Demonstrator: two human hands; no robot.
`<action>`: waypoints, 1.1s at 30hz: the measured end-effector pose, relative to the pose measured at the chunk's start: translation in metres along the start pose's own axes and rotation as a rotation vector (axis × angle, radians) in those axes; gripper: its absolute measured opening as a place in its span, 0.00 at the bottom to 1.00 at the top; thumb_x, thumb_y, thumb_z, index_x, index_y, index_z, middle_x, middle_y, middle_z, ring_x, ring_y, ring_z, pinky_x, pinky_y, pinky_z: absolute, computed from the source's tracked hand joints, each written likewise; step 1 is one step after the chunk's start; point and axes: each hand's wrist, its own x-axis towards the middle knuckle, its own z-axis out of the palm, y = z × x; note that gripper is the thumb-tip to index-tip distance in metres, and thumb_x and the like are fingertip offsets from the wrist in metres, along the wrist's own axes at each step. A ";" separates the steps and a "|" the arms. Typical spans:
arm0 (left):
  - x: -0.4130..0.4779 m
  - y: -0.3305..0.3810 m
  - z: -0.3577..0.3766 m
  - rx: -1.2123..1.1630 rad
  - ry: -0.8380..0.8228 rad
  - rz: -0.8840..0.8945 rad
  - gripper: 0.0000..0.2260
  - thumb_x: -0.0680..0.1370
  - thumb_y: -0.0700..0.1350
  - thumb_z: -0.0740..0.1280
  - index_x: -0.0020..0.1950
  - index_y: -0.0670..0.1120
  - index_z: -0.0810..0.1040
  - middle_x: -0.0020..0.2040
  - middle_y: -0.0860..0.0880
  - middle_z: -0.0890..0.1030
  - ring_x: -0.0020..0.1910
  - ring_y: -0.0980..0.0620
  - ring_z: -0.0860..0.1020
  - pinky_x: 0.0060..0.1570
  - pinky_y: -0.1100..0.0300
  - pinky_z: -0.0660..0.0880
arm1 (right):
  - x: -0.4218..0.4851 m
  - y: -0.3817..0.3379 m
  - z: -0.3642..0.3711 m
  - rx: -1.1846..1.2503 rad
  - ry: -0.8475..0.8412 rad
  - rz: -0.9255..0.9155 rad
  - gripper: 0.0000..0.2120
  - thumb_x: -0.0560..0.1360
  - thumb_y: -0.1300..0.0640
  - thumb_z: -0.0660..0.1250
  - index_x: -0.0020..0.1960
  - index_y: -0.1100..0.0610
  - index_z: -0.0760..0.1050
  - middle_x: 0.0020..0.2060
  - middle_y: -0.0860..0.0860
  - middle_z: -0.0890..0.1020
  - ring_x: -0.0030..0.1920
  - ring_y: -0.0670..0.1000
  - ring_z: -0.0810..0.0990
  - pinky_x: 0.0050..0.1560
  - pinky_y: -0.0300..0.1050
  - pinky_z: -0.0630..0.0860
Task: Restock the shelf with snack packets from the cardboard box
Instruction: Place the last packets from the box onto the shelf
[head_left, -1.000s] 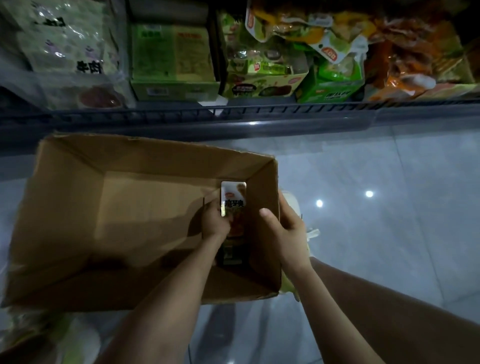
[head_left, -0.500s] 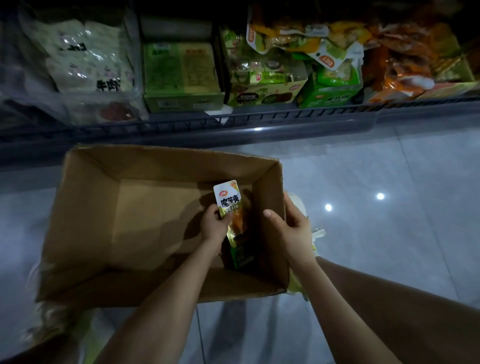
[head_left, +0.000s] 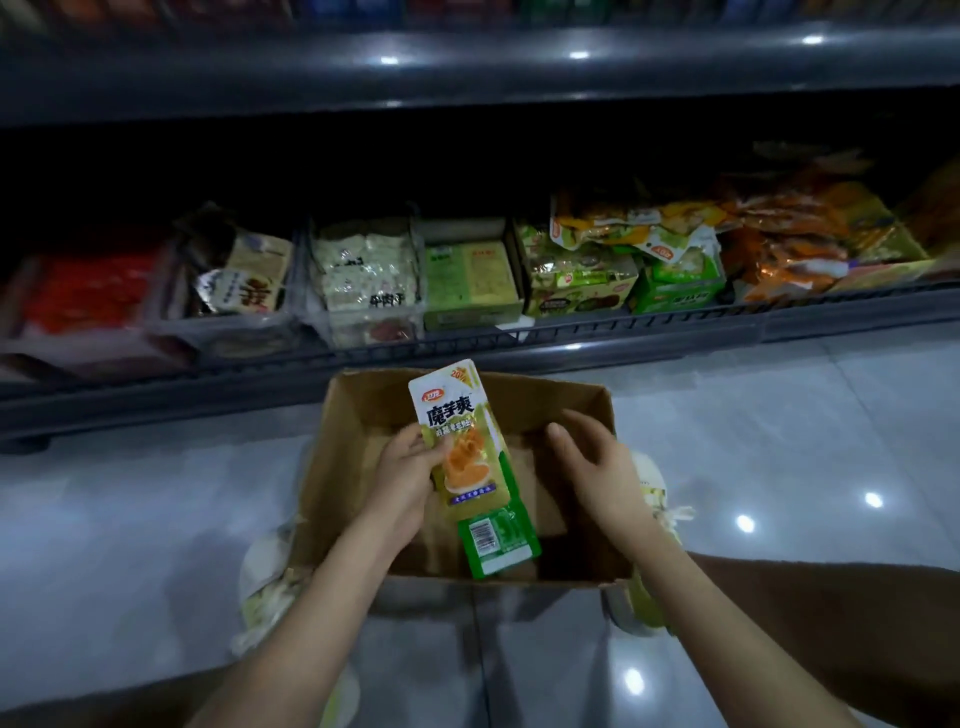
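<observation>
Gripping a packet (head_left: 462, 452) by its left edge, the left hand (head_left: 408, 475) holds it over the open box (head_left: 358, 415), with the packet's top end pointing toward the shelf (head_left: 623, 325) beyond both hands. Just right of the packet, the right hand (head_left: 597, 467) hovers with fingers loosely spread, holding nothing, near the box's right wall. The box sits on the floor (head_left: 779, 415) beneath the 2 hands.

Red packets (head_left: 88, 296) blurred; snack packet (head_left: 470, 470) hides cardboard box (head_left: 571, 402) floor partly.
</observation>
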 end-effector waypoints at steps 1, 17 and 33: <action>-0.009 0.010 -0.001 -0.006 -0.020 0.016 0.08 0.77 0.35 0.65 0.55 0.41 0.77 0.51 0.44 0.83 0.47 0.48 0.81 0.47 0.53 0.77 | -0.007 -0.017 0.004 0.144 -0.137 0.050 0.21 0.77 0.48 0.65 0.68 0.54 0.72 0.58 0.51 0.80 0.53 0.44 0.79 0.50 0.33 0.75; -0.122 0.132 -0.007 -0.126 -0.119 0.261 0.09 0.78 0.36 0.63 0.58 0.41 0.76 0.51 0.43 0.84 0.45 0.47 0.83 0.44 0.52 0.79 | -0.061 -0.165 -0.015 0.632 -0.338 -0.133 0.14 0.73 0.70 0.68 0.58 0.63 0.76 0.47 0.58 0.85 0.46 0.60 0.84 0.49 0.59 0.80; -0.156 0.217 -0.015 -0.384 0.032 0.373 0.08 0.80 0.33 0.58 0.46 0.41 0.74 0.46 0.42 0.80 0.43 0.45 0.79 0.47 0.46 0.76 | -0.084 -0.218 -0.033 0.397 -0.490 -0.205 0.22 0.71 0.76 0.67 0.63 0.63 0.71 0.38 0.60 0.78 0.30 0.49 0.79 0.29 0.40 0.77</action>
